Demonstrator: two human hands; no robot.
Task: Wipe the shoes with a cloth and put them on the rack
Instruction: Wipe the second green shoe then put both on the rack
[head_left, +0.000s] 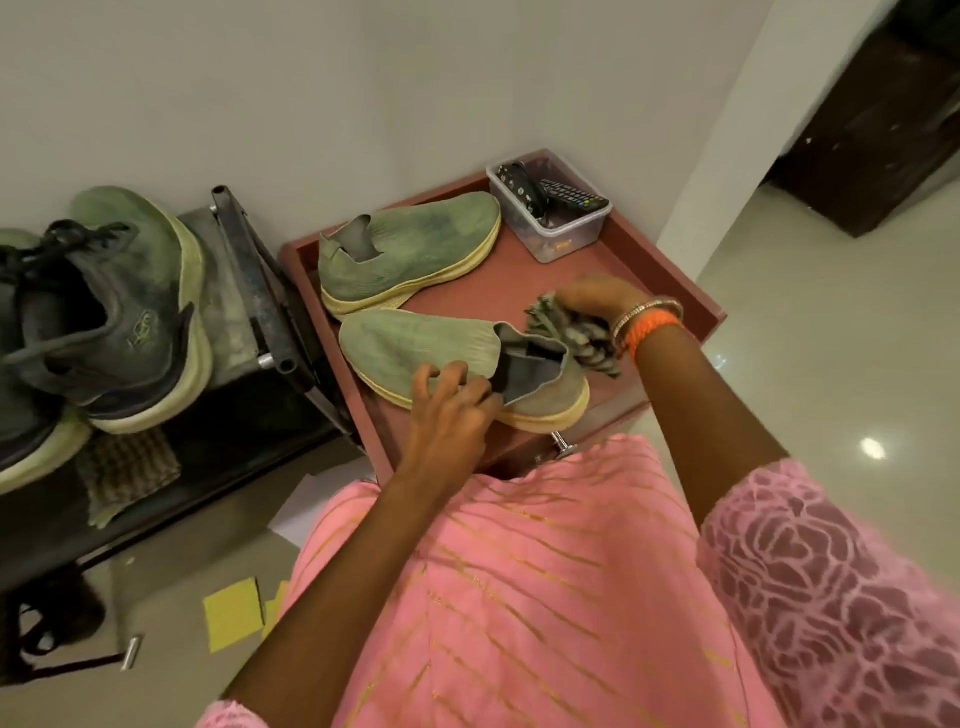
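Two green slip-on shoes lie on a reddish-brown tray-topped table (680, 270). The far shoe (410, 249) points right, and the near shoe (415, 343) points left. My left hand (452, 400) grips the near shoe by the side of its opening. My right hand (597, 299) holds a bunched grey-green cloth (566, 338) just behind that shoe's heel. A dark metal rack (260, 291) stands to the left of the table.
On the rack's top shelf sit dark green lace-up sneakers (119, 322) and a folded checked cloth (124, 467). A clear plastic box (556, 218) with remote controls stands at the table's far right corner. Yellow paper pieces (234, 613) lie on the floor.
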